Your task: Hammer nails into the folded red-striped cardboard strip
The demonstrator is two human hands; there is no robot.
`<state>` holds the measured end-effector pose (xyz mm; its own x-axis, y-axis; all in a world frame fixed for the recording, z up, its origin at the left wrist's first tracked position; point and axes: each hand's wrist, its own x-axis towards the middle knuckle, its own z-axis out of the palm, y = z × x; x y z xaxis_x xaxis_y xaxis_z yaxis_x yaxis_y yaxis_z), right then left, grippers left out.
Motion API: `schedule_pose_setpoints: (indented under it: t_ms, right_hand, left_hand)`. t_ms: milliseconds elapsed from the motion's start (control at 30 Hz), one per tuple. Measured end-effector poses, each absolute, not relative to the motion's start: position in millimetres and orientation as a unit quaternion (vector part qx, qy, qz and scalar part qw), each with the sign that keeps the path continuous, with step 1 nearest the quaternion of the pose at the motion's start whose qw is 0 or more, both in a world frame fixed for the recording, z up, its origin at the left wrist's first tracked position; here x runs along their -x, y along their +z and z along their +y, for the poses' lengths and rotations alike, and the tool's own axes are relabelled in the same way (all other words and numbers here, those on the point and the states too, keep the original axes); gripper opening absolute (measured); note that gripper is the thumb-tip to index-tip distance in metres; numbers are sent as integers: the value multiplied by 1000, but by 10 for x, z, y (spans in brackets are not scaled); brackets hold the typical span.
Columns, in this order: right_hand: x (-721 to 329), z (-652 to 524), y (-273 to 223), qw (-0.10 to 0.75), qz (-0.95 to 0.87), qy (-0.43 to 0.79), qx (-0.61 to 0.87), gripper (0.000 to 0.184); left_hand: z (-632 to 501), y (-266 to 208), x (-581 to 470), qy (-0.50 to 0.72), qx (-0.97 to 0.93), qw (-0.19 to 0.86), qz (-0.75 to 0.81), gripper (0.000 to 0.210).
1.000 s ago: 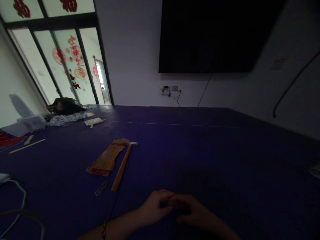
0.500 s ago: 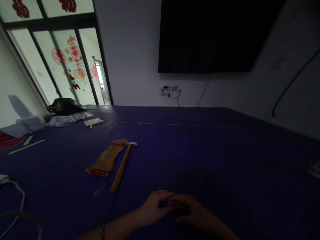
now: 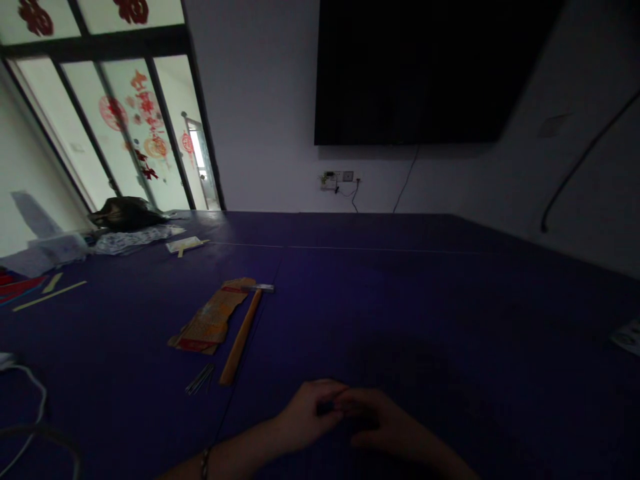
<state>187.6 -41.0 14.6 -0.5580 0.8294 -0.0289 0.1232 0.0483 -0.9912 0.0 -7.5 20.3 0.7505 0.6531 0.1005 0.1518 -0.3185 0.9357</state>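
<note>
My left hand [image 3: 309, 412] rests low in the middle of the view, a bracelet [image 3: 205, 461] around its wrist. Its fingers are loosely curved, with a gap between them and the thumb. Against its fingertips lie those of my right hand [image 3: 387, 423], which is also loosely curved with the thumb apart. I see nothing held in either one. Left of my hands is a hammer [image 3: 243, 337] with a wooden handle, its metal head pointing away from me. Several thin metal nails [image 3: 200, 379] lie near the handle's end. A torn piece of cardboard [image 3: 210, 321] sits beside the hammer.
The purple tabletop [image 3: 400, 293] reaches to the wall. A white cable [image 3: 40, 393] curls at the left edge. Farther back stand a clear plastic box [image 3: 55, 250], a dark bag [image 3: 127, 213] and a small white packet [image 3: 185, 244]. A large screen [image 3: 420, 73] hangs above.
The view has shifted very slightly, so the table things sit a little farther left. My hands keep the same pose, and nothing on the table has been moved.
</note>
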Motion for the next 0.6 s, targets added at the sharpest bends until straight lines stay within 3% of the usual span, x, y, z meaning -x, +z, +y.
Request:
schedule_pose_setpoints:
  t_ms: [600]
  right_hand:
    - [-1874, -401, 115, 306, -657, 583, 367, 42]
  left_hand:
    - [-85, 209, 11, 262, -774, 524, 241, 30]
